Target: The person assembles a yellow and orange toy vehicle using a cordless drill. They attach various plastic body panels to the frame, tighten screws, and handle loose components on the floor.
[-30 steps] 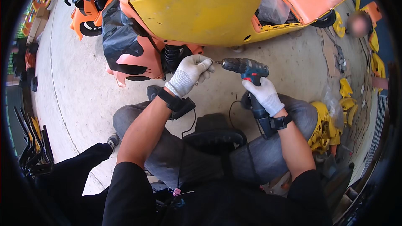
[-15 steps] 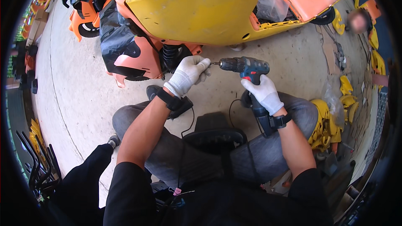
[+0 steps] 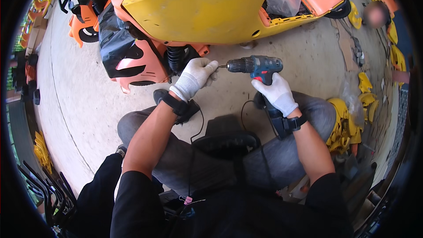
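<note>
My right hand, in a white glove, is wrapped round the grip of a blue and black cordless drill, held level above my knees. Its chuck and thin bit point left. My left hand, gloved too, is closed in a pinch at the bit's tip; whatever its fingers hold is hidden. Just beyond both hands is a scooter with a yellow body panel. Its orange front part, partly covered by black plastic film, lies ahead of my left hand.
Another orange scooter stands at the far left. Yellow panels lie to my right, near clear plastic wrap. Black bent bars are at the lower left, beside another person's dark-clad leg. Another person is at the far right.
My view has shifted slightly, so the scooter appears a little further left. Both hands and the drill keep nearly the same pose, the left still pinched at the bit's tip.
</note>
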`<state>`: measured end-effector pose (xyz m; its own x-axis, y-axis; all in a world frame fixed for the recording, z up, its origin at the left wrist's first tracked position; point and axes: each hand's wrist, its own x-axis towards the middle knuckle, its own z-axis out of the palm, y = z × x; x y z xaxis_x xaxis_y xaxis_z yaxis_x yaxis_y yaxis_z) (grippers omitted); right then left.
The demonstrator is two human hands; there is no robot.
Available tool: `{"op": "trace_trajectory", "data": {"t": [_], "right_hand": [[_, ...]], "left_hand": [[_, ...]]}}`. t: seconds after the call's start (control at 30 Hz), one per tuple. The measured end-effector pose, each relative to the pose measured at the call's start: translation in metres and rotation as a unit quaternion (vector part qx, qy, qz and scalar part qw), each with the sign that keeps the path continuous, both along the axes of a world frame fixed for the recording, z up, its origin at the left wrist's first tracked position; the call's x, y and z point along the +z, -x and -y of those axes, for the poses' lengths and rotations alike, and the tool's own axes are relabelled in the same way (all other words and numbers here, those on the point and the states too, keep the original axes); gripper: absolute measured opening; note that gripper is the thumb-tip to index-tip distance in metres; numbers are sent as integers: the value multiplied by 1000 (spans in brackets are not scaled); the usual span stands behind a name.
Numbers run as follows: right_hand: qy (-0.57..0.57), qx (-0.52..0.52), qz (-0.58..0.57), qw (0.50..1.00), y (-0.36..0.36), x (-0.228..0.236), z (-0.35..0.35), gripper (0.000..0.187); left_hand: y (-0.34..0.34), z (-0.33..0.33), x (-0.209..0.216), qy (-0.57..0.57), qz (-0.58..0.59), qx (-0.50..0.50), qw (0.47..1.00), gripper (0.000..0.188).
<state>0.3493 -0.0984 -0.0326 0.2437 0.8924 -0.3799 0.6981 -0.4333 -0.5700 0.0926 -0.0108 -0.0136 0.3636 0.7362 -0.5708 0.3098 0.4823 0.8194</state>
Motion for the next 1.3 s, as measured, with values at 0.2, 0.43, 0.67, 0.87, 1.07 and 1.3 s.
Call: {"op": "trace_trajectory", "data": {"t": [0.2,0.43,0.67,0.87,1.07,1.3], "right_hand": [[24,12,-7,1000,3,4,-1,70],[27,18,-29,999,-2,-17,2,70],[45,33,-45,997,-7,-21,1,61],[91,38,-101,990,-8,-27,0,59],[112,4,-65,992,-13,-45,6,64],[94,-35,-59,993,-23,-48,11,69]], "left_hand": [[4,-1,-24,-87,-62,-50,993,30],[2,-3,-25,-132,-111,-95,980,29],[-1,-3,-26,-130,-106,-115,979,30],[-6,-5,-30,-157,-140,-164,964,31],[-30,-20,-32,-198,-166,-184,948,33],[-51,-27,-49,-169,-159,-158,960,32]]}}
